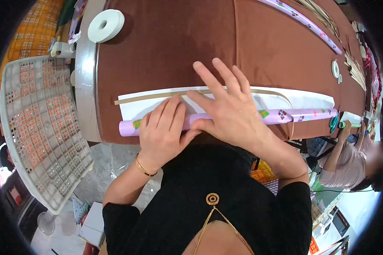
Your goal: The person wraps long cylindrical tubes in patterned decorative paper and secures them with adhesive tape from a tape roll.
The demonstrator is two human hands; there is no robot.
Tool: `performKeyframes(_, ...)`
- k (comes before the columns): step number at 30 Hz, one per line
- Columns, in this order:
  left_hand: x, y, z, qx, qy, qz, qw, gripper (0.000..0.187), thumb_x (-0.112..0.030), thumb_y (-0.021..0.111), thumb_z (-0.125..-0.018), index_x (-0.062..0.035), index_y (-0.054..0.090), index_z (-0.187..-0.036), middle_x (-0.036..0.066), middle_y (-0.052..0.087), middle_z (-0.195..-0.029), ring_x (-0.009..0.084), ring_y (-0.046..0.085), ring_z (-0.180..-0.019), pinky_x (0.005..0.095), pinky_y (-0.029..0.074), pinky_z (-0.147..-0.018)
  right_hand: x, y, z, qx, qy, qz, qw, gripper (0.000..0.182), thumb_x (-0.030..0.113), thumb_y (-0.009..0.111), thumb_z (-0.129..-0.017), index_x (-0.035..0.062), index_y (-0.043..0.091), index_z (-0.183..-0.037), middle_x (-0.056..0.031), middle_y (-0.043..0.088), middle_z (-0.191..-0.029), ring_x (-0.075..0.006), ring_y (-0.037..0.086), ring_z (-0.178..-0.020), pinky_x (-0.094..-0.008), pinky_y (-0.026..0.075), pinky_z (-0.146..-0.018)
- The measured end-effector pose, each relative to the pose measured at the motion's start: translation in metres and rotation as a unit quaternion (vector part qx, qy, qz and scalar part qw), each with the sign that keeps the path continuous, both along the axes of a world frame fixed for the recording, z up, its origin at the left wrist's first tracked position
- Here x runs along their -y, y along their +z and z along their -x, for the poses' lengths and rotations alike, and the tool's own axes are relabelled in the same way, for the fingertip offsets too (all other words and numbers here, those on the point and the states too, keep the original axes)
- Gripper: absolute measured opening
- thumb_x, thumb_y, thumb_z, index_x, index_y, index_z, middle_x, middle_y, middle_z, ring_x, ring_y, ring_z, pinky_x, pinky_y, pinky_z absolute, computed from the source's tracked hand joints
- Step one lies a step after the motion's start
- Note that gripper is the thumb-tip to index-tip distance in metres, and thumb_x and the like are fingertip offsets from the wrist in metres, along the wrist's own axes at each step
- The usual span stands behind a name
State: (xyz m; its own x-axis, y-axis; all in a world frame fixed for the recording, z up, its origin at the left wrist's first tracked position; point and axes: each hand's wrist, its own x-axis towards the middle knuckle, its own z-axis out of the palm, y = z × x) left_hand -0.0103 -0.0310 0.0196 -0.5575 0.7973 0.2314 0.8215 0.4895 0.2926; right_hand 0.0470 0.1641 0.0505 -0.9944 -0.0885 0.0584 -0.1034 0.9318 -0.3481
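A lilac patterned roll (302, 115) lies along the near edge of the brown cloth-covered table, with white sheet (136, 111) spread out behind it. Along the sheet's far edge runs a narrow tan strip (149, 97), curving at its right end. My left hand (162, 127) rests on the roll's left part, fingers extended over it towards the strip. My right hand (230, 104) is over the middle of the roll with its fingers spread; its thumb is near my left thumb. Nothing shows gripped in either hand.
White tape roll (106, 26) stands at the back left of the table (170, 46). Another lilac roll (306, 23) lies at the back right, near thin sticks (355, 70). Teal scissors (334, 123) lie right. A gridded tray (47, 127) is at left. A co-worker (347, 157) works at far right.
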Motion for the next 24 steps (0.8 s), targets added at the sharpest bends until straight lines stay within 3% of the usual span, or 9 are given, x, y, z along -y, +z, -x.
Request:
performKeyframes(3, 0.002, -0.003, 0.002, -0.025, -0.009, -0.002, 1.0, 0.057, -0.051, 0.066, -0.086, -0.0036, 0.065, -0.117, 0.011, 0.062, -0.127, 0.025, 0.06, -0.111, 0.0374, 0.046, -0.082, -0.014, 0.005, -0.013, 0.015, -0.019, -0.006, 1.0, 0.057, 0.051, 0.073, -0.073, 0.0145, 0.071, -0.117, -0.0125, 0.033, -0.155, -0.0397, 0.03, -0.141, -0.0575, 0.026, -0.112)
performKeyframes(14, 0.003, -0.002, 0.002, -0.032, -0.016, 0.01, 0.999, 0.059, -0.053, 0.066, -0.086, -0.0032, 0.064, -0.119, 0.012, 0.061, -0.129, 0.0271, 0.06, -0.112, 0.0395, 0.047, -0.083, -0.056, 0.018, -0.054, 0.054, -0.094, -0.081, 0.991, 0.056, 0.043, 0.076, -0.072, 0.0174, 0.07, -0.121, -0.0143, 0.034, -0.155, -0.0407, 0.029, -0.141, -0.0576, 0.028, -0.112)
performKeyframes(22, 0.005, -0.002, 0.002, -0.038, -0.018, 0.015, 0.999, 0.059, -0.051, 0.067, -0.086, -0.0035, 0.063, -0.12, 0.012, 0.061, -0.129, 0.0275, 0.059, -0.114, 0.0396, 0.046, -0.085, -0.071, 0.014, -0.072, 0.048, -0.123, -0.144, 0.981, 0.058, 0.058, 0.057, -0.085, 0.0142, 0.07, -0.121, -0.018, 0.032, -0.155, -0.0436, 0.029, -0.14, -0.0584, 0.027, -0.11)
performKeyframes(24, 0.005, -0.002, 0.001, -0.019, -0.017, 0.003, 1.0, 0.057, -0.049, 0.064, -0.089, -0.002, 0.062, -0.121, 0.013, 0.06, -0.13, 0.0322, 0.059, -0.113, 0.0419, 0.043, -0.093, -0.071, 0.01, -0.075, 0.037, -0.123, -0.137, 0.982, 0.057, 0.057, 0.058, -0.085, 0.0141, 0.07, -0.121, -0.0182, 0.032, -0.155, -0.0441, 0.028, -0.14, -0.0588, 0.027, -0.11)
